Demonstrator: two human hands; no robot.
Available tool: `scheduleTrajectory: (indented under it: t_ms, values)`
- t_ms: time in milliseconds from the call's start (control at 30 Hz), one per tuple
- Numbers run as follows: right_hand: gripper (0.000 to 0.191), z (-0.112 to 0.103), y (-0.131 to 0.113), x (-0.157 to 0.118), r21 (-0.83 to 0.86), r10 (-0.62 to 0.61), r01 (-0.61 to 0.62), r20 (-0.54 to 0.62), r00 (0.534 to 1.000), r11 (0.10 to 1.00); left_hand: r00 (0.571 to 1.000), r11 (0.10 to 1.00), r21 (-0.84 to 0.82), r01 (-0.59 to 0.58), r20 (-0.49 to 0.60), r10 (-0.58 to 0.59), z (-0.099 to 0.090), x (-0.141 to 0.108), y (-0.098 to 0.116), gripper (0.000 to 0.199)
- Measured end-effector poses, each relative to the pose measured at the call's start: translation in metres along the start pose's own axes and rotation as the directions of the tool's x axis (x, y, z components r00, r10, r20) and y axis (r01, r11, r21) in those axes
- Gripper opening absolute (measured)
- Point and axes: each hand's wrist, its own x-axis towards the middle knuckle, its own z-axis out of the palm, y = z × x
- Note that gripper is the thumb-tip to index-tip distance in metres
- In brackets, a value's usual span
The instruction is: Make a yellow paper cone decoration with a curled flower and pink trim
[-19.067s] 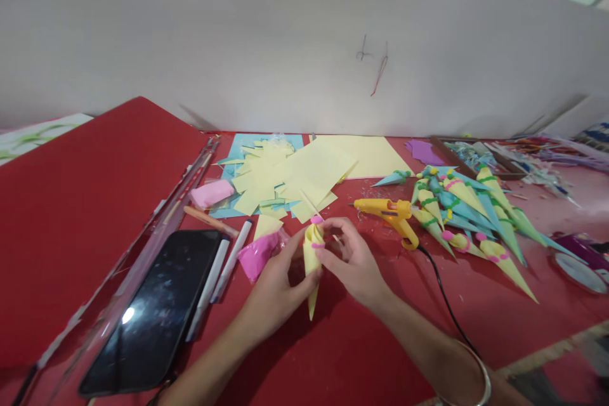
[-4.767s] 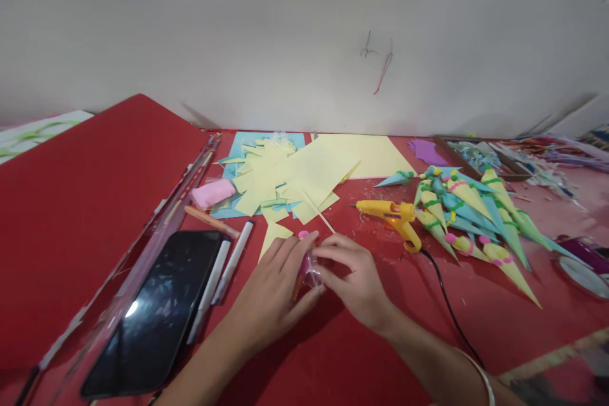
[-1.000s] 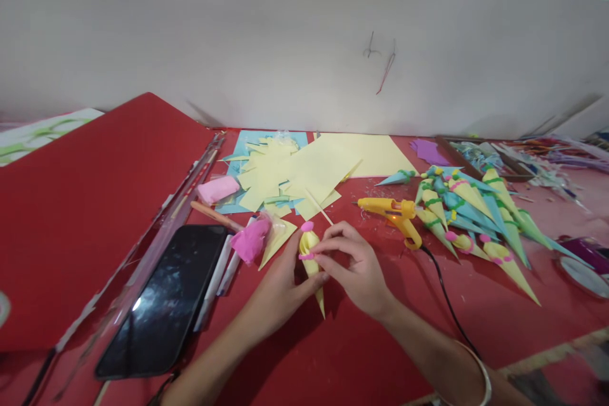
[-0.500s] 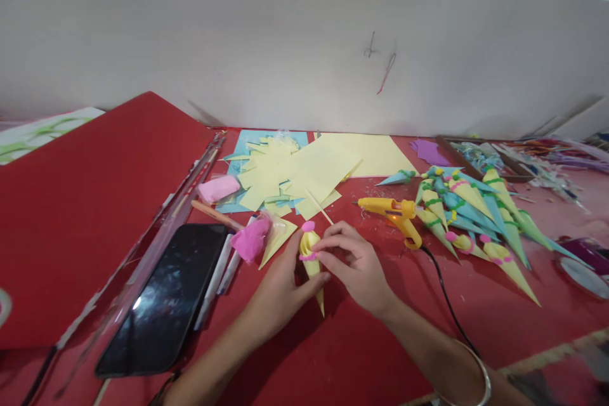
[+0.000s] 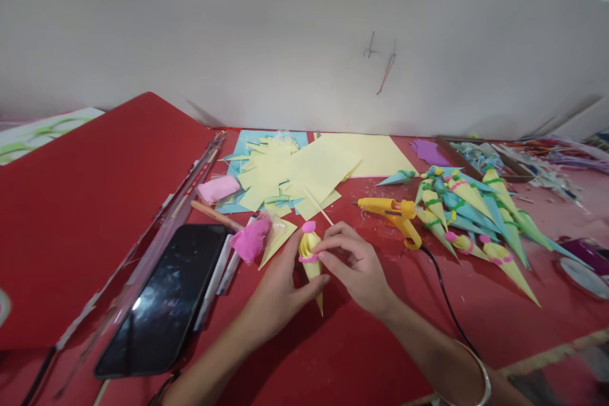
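Observation:
A small yellow paper cone (image 5: pixel 313 268) stands point down in the middle, with swirled yellow filling, a pink band round its rim and a pink ball on top. My left hand (image 5: pixel 284 282) is closed round it from the left, thumb across its front. My right hand (image 5: pixel 358 263) is closed too, thumb and forefinger pinched at the right side of the pink band. Above the right knuckles is a thin pale stick (image 5: pixel 318 206); I cannot tell whether it touches the hand. Left of the cone lie a folded yellow paper piece (image 5: pixel 278 241) and a bagged pink lump (image 5: pixel 250 240).
On the right, a yellow glue gun (image 5: pixel 392 208) with a black cord lies beside a heap of decorated cones (image 5: pixel 469 203). Paper sheets (image 5: pixel 323 165) are spread at the back. A phone (image 5: pixel 164 298) and white pens (image 5: pixel 214 282) lie left, near a red board (image 5: pixel 104 203).
The cone has turned slightly in my left hand, and its lower tip has shifted a little to the left. Both hands have otherwise barely moved.

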Motion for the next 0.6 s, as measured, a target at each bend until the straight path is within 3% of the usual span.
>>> scheduleTrajectory:
  t_ms: [433, 600]
  values:
    - [0.016, 0.0015, -0.0010, -0.0001, 0.018, -0.053, 0.054, -0.028, 0.998, 0.998, 0.999, 0.999, -0.014, 0.036, -0.011, -0.036, 0.0007, 0.0006, -0.0041, 0.056]
    - [0.016, 0.0016, 0.0012, 0.0009, 0.031, 0.002, 0.001, -0.082, 0.997, 1.000, 0.996, 0.996, 0.066, 0.068, 0.046, -0.071, 0.0004, 0.0029, -0.0070, 0.042]
